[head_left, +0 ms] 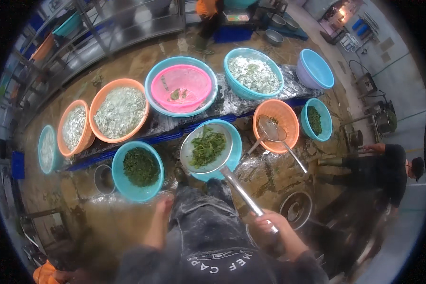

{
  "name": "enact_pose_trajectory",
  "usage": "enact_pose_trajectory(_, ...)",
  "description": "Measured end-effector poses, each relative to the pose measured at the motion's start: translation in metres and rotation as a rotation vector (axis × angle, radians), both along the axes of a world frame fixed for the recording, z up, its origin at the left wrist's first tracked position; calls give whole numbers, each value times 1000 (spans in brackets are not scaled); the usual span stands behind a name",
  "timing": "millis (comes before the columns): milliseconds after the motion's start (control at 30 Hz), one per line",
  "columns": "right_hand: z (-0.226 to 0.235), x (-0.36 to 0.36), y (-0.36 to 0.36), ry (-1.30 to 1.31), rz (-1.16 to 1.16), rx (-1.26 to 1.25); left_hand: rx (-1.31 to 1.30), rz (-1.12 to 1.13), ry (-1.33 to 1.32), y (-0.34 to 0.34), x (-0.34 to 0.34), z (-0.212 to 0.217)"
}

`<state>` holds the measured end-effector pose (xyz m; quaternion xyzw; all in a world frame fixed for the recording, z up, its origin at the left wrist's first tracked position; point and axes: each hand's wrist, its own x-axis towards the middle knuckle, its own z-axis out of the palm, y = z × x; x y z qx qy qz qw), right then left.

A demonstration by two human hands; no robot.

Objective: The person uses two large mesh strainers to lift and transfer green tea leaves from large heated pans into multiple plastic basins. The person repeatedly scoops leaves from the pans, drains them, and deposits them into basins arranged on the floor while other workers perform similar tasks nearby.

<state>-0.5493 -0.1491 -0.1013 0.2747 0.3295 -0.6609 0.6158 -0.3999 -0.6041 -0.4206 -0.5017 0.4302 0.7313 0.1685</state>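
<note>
Fingers of the right hand (pixel 273 221) are wrapped round the metal handle of a strainer (pixel 226 171), the undersides of those fingers hidden! Up and to their left sits the round mesh, carrying green leaves (pixel 208 147) over a turquoise basin (pixel 235 142); whether mesh touches rim, I can't tell, and much of that basin is covered. Over to the left hand (pixel 164 206), low and blurred: no grip showing, and I can't tell whether its fingers are curled or loose. Just beyond them, up-left, a turquoise bowl (pixel 119 160) of dark chopped greens (pixel 141 167), half hiding a metal pot (pixel 97 180). Far below-left of these fingers, an orange sleeve (pixel 44 273), cut off by the picture's edge!
</note>
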Motion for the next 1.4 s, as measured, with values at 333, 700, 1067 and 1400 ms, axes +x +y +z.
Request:
enact_pose_trajectory(333, -3, -60, -70, 80, 387, 77, -22, 338, -68, 73, 121, 13)
enact_pose_trajectory(700, -154, -46, -339, 717, 1187, 81, 117, 884, 36, 125, 197, -65)
enact_pose_trajectory(1067, -133, -23, -420, 1101, 1281, 347, 0, 1148, 38, 106, 247, -62)
enact_pose_trajectory(1400, -274, -59, -441, 1273, 1900, -10, -49, 1511, -118, 129, 258, 4)
